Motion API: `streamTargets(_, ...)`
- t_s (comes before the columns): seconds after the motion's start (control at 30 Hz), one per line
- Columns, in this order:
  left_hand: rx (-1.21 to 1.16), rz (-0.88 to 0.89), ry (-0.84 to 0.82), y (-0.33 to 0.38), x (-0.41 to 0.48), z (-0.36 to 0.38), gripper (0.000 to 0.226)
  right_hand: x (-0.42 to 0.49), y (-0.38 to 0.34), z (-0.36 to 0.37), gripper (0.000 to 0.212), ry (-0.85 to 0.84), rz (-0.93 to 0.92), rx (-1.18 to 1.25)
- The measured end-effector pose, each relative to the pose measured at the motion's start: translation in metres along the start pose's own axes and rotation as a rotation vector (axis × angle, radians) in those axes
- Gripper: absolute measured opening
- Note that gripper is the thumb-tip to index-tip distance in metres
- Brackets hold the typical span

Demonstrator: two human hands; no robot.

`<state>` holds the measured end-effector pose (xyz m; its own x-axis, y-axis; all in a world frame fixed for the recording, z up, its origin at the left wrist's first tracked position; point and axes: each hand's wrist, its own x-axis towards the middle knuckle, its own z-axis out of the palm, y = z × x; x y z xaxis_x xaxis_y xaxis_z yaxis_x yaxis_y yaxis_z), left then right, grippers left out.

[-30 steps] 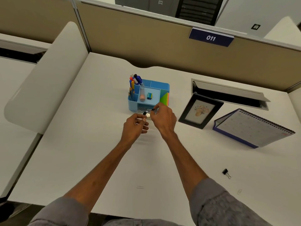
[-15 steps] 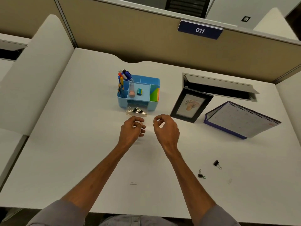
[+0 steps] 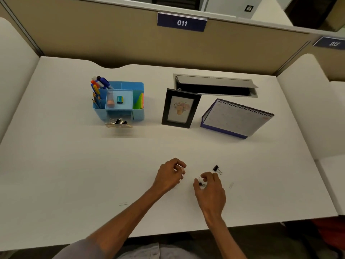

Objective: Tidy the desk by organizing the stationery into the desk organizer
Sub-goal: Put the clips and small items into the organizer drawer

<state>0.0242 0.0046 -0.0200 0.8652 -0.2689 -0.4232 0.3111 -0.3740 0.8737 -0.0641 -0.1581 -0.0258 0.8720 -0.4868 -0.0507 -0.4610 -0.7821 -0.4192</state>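
Organizer (image 3: 138, 111) mostly filled; right hand (image 3: 210, 189) pinches a clip (image 3: 201, 183), second clip (image 3: 216, 168) lies at one o'clock; left hand (image 3: 169, 175) loosely curled, empty.

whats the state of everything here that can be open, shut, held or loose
drawer: pulled open, stored clips inside
hatch lid: raised
frame: standing upright
calendar: standing
left hand: loosely curled, holding nothing
right hand: pinches held clip
loose clip: lying on desk, untouched
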Motion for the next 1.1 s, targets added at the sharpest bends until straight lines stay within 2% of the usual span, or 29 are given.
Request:
streamTargets(0.17, 0.014, -0.021, -0.026, 0.007, -0.002, 0.03, 0.02, -0.001, 0.029, 0.004, 0.039, -0.019, -0.038, -0.14)
streamTargets(0.4, 0.051, -0.066, -0.023, 0.003, -0.004, 0.037, 0.02, 0.012, 0.031, 0.012, 0.021, -0.067, -0.116, -0.153)
streamTargets(0.6, 0.065, -0.09, -0.005, 0.004, 0.002, 0.036, 0.018, 0.017, 0.029, 0.016, 0.02, -0.098, -0.185, -0.174)
streamTargets(0.87, 0.06, -0.17, -0.04, -0.003, 0.014, 0.02, 0.014, 0.027, 0.005, 0.02, 0.024, -0.105, -0.246, -0.084)
streamTargets(0.93, 0.032, -0.166, -0.047, -0.006, 0.015, 0.016, 0.021, 0.03, -0.003, 0.021, 0.028, -0.124, -0.276, -0.053)
streamTargets(1.0, 0.007, -0.149, -0.013, -0.01, 0.016, 0.01, 0.028, 0.031, -0.014, 0.022, 0.031, -0.136, -0.32, -0.038)
streamTargets(1.1, -0.076, -0.131, 0.061, -0.013, 0.019, -0.002, 0.026, 0.033, -0.033, 0.026, 0.033, -0.145, -0.355, -0.006)
